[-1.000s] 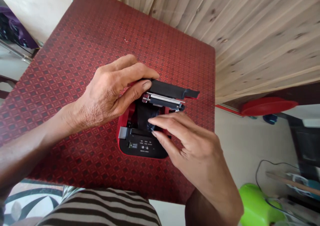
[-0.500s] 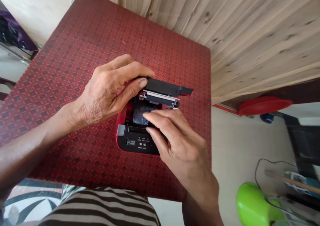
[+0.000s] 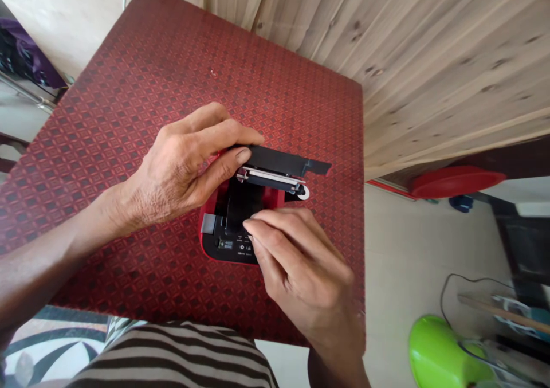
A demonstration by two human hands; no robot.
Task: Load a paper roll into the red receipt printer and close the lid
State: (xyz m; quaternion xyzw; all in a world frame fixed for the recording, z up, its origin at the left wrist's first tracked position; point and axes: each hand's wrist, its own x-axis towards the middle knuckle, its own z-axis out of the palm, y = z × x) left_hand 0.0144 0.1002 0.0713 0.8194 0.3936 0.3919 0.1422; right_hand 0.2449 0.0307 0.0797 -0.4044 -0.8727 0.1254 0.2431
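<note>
A small red-and-black label printer [image 3: 222, 250] stands on the table with its lid [image 3: 275, 161] raised. My left hand [image 3: 184, 161] pinches the lid's left end between thumb and fingers, holding it up. Beneath the lid runs a roller bar with a white-ended spool [image 3: 304, 193] at its right. A dark film [image 3: 238, 207], like printer ribbon, stretches from under the roller toward the front panel. My right hand [image 3: 305, 256] is closed, thumb and fingertips pinching the film's near edge. That hand covers the printer's right front part.
The table [image 3: 129, 90] has a red patterned cover and meets a wooden plank wall [image 3: 309, 21] at the back right. On the floor to the right stand a bright green plastic item [image 3: 433, 348] and a red basin [image 3: 458, 181], with a dark cable [image 3: 444, 290] nearby.
My right hand has moved toward me, drawing the film's edge over the front panel. The lid and my left hand have dropped slightly. The spool's white end now shows.
</note>
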